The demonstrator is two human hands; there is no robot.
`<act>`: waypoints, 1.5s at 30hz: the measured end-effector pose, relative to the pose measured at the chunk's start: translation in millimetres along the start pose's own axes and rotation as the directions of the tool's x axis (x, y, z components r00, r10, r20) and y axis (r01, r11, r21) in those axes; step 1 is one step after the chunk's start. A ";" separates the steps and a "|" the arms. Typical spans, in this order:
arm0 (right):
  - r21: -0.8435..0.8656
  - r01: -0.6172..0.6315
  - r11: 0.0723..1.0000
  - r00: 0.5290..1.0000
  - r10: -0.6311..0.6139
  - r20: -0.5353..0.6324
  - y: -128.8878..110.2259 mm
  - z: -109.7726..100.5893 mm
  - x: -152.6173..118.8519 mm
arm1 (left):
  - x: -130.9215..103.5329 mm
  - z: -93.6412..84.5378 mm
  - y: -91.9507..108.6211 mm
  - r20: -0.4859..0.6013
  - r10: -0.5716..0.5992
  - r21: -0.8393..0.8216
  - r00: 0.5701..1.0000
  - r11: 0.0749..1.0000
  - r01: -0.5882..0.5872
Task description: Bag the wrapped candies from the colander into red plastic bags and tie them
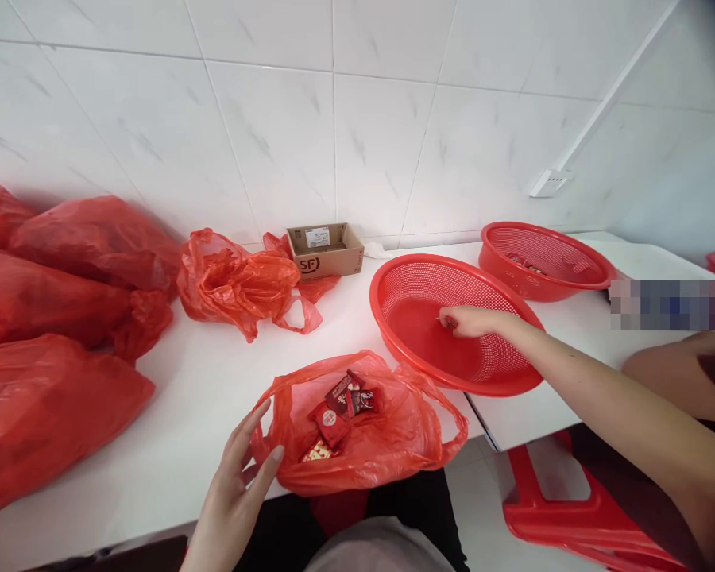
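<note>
My left hand (238, 469) is beside the left edge of a red plastic bag (387, 469), its thumb and fingers apart and close to or touching the film. The bag's mouth gapes upward on the table's front edge. Several small wrapped packets (332, 425) lie inside, mostly red and dark, one with gold. My right hand (468, 321) reaches into a large red plastic colander (387, 318), fingers curled together low over its solid bottom. Whatever those fingers may hold is too small to make out. The colander appears tilted toward me.
Filled red bags (65, 302) crowd the left side. A crumpled red bag (232, 278) lies near an open cardboard box (334, 264) by the tiled wall. Another red colander (542, 290) holds some small items. A co-worker's arm (667, 369) and a red stool (560, 528) are at right.
</note>
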State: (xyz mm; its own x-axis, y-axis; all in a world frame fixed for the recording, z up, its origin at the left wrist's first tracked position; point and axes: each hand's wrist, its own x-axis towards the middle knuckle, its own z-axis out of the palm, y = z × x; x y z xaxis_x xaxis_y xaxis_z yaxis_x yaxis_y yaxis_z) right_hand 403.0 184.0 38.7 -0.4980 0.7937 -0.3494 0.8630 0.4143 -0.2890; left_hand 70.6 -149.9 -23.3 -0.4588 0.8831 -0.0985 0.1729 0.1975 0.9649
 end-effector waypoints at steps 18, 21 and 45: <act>0.464 0.528 0.711 0.843 -0.374 -0.387 -157.9 35.7 -125.8 | 1.4 -5.0 0.4 -0.144 -0.013 -0.137 0.990 0.991 -0.007; 0.397 0.496 0.772 0.822 -0.271 -0.500 -144.8 57.1 -140.9 | -0.1 -10.0 -2.2 -0.147 -0.055 -0.089 0.988 0.995 0.042; 0.592 0.594 0.545 0.741 -0.084 -0.666 -154.6 -42.0 -109.9 | 50.8 -53.2 188.1 -0.304 0.527 -0.430 0.794 0.668 -0.607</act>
State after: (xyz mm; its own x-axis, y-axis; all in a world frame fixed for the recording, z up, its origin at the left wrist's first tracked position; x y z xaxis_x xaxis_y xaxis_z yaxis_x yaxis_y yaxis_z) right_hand 327.9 51.5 159.2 -0.3851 0.8500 0.3594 0.1242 0.4336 -0.8925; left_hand 33.4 -90.5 166.2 -0.5378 0.6761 0.5037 0.0192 -0.5875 0.8090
